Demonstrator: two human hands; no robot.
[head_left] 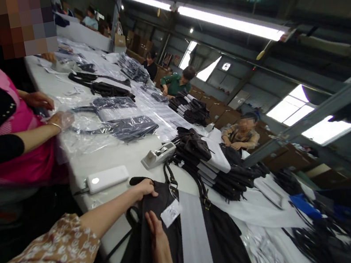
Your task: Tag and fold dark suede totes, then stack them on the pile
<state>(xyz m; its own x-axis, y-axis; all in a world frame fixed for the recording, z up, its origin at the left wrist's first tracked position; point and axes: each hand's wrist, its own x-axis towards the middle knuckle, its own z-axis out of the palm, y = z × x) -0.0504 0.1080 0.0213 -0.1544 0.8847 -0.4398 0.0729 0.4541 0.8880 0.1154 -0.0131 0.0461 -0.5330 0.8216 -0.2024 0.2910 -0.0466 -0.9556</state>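
Note:
A black handbag [225, 226] lies in front of me on the white table, with a pale grey strip [195, 236] down its middle and a white tag [171, 213] near its upper edge. My left hand [146, 188] reaches in from the left with its fingers curled on the bag's dark upper edge. Below it, my right hand [160, 248] rests against the bag's fabric, fingers stretched out and side by side. The bag's thin handles [202, 190] with metal buckles lie at its top. Its lower part runs out of view.
Beyond the bag are a tape dispenser [158, 155], a white rectangular device [107, 179] and a stack of black bags [207, 162]. To the left, a co-worker in a pink apron [31, 124] handles clear plastic near wrapped bags [122, 118]. Other people sit across the table.

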